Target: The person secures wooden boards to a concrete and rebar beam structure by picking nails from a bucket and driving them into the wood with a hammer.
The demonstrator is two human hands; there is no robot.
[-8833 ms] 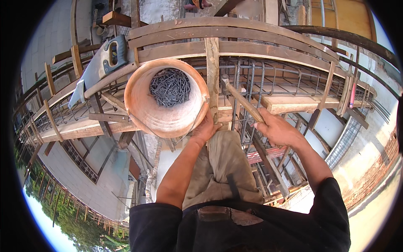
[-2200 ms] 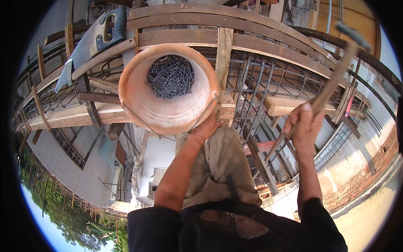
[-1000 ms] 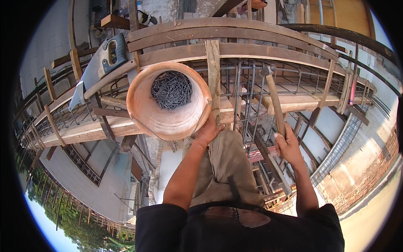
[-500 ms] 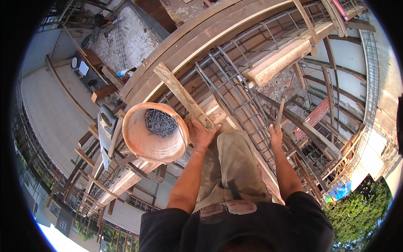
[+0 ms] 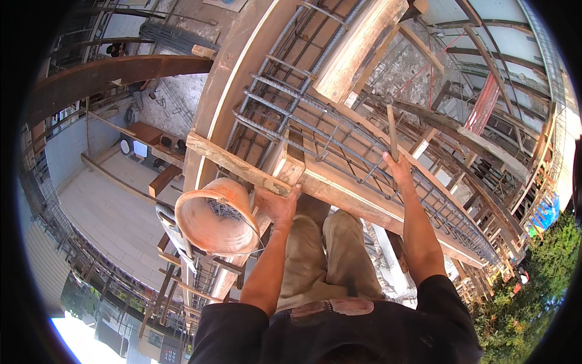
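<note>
My left hand (image 5: pixel 277 203) is closed around the near end of a short, rough wooden strip (image 5: pixel 233 162). The strip slants away to the far left, across the formwork edge. My right hand (image 5: pixel 400 170) grips a slim, round wooden handle (image 5: pixel 392 130) that points upward over the steel bars; I cannot make out a tool head on it. Just left of my left hand, an orange bucket (image 5: pixel 193 225) tilts toward me with nails (image 5: pixel 224 209) inside. A handsaw (image 5: pixel 174 233) with a grey handle hangs or leans beside the bucket, partly hidden by it.
A rebar cage (image 5: pixel 339 142) lies in plywood formwork before my knees. A thick timber (image 5: pixel 364 51) rests at its far side. Below on the left are a tiled floor (image 5: pixel 109 194) and a brown beam (image 5: pixel 121 70). Scaffold timbers (image 5: pixel 467 130) and open drops lie right.
My view has swung, so the formwork and bucket appear shifted and turned. The bucket looks more tilted, showing fewer nails. Both hands keep their holds; the strip lies flatter toward the left.
</note>
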